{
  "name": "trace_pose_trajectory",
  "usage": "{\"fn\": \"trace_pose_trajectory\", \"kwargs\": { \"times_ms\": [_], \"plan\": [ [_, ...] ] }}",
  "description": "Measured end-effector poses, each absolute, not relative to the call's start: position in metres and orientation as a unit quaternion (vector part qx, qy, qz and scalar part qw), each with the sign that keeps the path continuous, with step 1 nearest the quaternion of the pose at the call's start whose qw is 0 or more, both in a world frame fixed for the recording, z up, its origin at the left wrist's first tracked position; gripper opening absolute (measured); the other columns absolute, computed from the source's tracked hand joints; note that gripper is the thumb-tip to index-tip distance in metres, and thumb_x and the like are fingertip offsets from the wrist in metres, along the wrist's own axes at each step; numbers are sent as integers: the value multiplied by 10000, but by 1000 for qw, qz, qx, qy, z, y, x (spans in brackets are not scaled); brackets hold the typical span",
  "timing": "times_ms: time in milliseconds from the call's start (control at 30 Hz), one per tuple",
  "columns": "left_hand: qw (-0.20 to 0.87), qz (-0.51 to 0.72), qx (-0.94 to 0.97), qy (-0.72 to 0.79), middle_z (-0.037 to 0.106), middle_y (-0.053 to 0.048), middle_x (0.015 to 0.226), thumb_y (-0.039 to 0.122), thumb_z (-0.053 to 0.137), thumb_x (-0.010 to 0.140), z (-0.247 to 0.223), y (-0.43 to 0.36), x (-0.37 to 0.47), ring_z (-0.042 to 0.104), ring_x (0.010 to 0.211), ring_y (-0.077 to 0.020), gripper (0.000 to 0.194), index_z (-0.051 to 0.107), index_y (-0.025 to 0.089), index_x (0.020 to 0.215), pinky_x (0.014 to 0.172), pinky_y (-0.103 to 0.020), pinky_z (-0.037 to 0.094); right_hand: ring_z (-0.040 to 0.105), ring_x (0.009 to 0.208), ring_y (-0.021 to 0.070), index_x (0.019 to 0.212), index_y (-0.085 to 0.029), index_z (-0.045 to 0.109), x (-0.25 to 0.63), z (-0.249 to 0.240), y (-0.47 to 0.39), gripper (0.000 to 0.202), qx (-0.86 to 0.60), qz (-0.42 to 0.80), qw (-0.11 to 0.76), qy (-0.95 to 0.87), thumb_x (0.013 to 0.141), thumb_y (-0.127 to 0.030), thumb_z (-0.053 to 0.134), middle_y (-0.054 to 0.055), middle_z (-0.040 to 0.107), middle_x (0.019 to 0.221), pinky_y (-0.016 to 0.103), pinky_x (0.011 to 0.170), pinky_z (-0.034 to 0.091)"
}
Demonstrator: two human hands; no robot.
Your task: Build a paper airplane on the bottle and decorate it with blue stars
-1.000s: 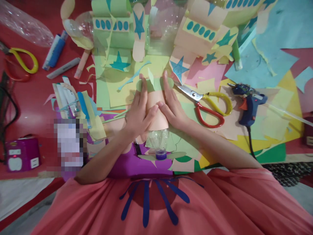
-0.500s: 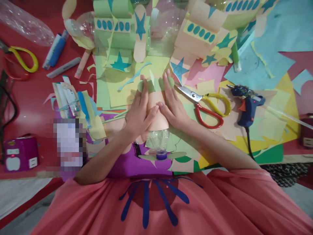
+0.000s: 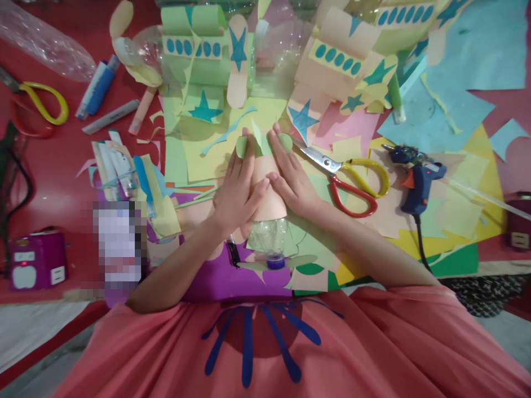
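Observation:
A clear plastic bottle with a blue cap lies lengthwise before me, cap end nearest my body. Peach paper wraps its middle. At the far end, light green paper spreads as rounded flaps on both sides, and one green piece stands up between them. My left hand lies along the bottle's left side, fingers straight, fingertips on the green paper. Along the right side rests my right hand, fingers also stretched out over the green paper. Both thumbs point inward and nearly meet on the peach wrap.
Scissors lie right of my hand, with a blue glue gun beyond. Decorated paper-covered bottles stand at the back. Markers, a phone and a purple box are at left. Paper scraps cover the table.
My right fingertips have shifted slightly inward, so more of the right green flap shows. The left flap is also more exposed. The bottle stays in about the same place.

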State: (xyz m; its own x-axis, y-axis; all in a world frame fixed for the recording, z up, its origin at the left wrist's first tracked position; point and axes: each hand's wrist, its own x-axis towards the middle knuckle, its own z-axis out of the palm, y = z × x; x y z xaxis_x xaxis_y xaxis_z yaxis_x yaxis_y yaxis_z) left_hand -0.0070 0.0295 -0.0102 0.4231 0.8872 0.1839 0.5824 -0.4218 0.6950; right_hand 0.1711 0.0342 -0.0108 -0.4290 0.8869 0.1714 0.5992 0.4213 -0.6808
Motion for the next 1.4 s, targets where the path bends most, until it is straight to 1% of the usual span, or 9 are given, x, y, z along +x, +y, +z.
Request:
{"fn": "trace_pose_trajectory", "kwargs": {
  "times_ms": [333, 467, 600, 767, 900, 1067, 1233, 1333, 1400],
  "plan": [
    [326, 293, 776, 453, 215, -64, 1631, 680, 277, 936, -5, 39, -11, 172, 1518, -278, 716, 146, 299, 1529, 1247, -454, 176, 129, 1533, 206, 1567, -310, -36, 168, 5, 43, 658, -490, 268, 230, -797, 986, -509, 200, -24, 180, 1643, 466, 1246, 190],
    [338, 289, 772, 455, 192, -50, 1639, 722, 294, 911, -1, 43, -14, 172, 1518, -278, 748, 179, 309, 1523, 1248, -463, 179, 211, 1515, 203, 1570, -289, 43, 168, 7, 46, 652, -490, 282, 245, -788, 983, -543, 174, 13, 239, 1626, 483, 1239, 211],
    [330, 310, 769, 451, 205, 5, 1636, 691, 241, 942, 8, 44, -21, 134, 1527, -229, 681, 159, 357, 1530, 1258, -452, 160, 120, 1535, 225, 1562, -267, 117, 176, 4, 44, 678, -491, 281, 279, -776, 971, -588, 198, 29, 240, 1626, 516, 1237, 198],
    [356, 394, 695, 484, 351, -1, 1581, 617, 344, 972, 22, 29, -44, 306, 1477, -232, 565, 329, 368, 1478, 1236, -463, 251, 117, 1533, 228, 1563, -339, 31, 195, 8, 18, 640, -505, 264, 285, -770, 994, -515, 264, 12, 187, 1644, 563, 1222, 228],
    [269, 401, 670, 564, 687, -24, 1196, 518, 557, 923, 27, -2, -68, 665, 1091, -226, 478, 531, 300, 1347, 969, -391, 554, 182, 1519, 254, 1540, -440, 79, 203, 12, -27, 622, -491, 244, 264, -794, 991, -448, 371, -26, 73, 1663, 552, 1187, 339],
    [181, 336, 649, 658, 713, 17, 804, 426, 573, 909, 21, -38, -90, 697, 755, -210, 278, 678, 296, 1132, 744, -377, 563, 188, 1516, 264, 1547, -381, 161, 199, 7, -64, 627, -376, 217, 239, -868, 969, -543, 341, 18, 260, 1623, 517, 1171, 379],
    [46, 273, 722, 634, 750, -45, 873, 363, 497, 949, 14, -32, -91, 695, 835, -220, 263, 718, 239, 1020, 781, -375, 532, 195, 1515, 243, 1499, -279, 350, 197, 3, -54, 571, -369, 204, 226, -878, 986, -525, 305, 81, 373, 1570, 504, 1183, 354],
    [39, 226, 775, 589, 716, -90, 1081, 374, 506, 944, 10, -15, -85, 655, 1016, -274, 272, 701, 237, 1075, 884, -421, 497, 208, 1514, 228, 1524, -307, 289, 196, 1, -42, 580, -381, 210, 233, -870, 987, -528, 286, 61, 329, 1594, 493, 1186, 354],
    [34, 204, 794, 572, 721, -80, 1032, 360, 498, 945, 8, -5, -81, 659, 953, -278, 252, 698, 254, 1056, 825, -420, 494, 219, 1511, 226, 1550, -348, 171, 197, -1, -36, 601, -381, 218, 256, -861, 987, -528, 280, 45, 303, 1606, 500, 1175, 372]
  ]
}}
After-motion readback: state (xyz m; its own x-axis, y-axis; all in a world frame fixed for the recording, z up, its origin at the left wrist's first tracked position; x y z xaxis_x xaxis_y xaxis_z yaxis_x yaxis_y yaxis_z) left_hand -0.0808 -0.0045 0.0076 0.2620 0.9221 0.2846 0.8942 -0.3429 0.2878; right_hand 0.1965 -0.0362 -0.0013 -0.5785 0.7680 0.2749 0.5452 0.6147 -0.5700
